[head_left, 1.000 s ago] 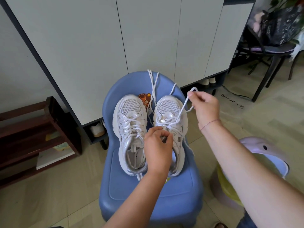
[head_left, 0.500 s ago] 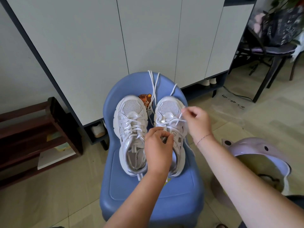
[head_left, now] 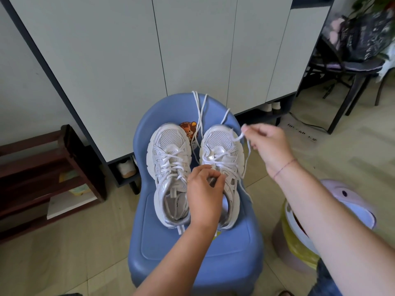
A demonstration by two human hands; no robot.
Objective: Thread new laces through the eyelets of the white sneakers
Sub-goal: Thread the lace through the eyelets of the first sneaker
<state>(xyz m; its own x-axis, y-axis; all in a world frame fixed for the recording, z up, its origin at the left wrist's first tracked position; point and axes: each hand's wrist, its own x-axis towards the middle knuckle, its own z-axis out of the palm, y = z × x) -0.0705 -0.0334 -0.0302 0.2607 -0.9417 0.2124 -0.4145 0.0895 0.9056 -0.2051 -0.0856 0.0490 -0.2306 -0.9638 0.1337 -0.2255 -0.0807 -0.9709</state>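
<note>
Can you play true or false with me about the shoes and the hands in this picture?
1. The sneakers sit on a blue chair. True.
2. The right hand pinches a white lace. True.
3. The left hand rests on the floor. False: it grips the sneaker on the right near its tongue.
4. The sneakers are red. False: they are white.

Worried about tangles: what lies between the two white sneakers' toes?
Head view: loose white lace strands and a cartoon sticker, on the blue plastic chair.
</note>
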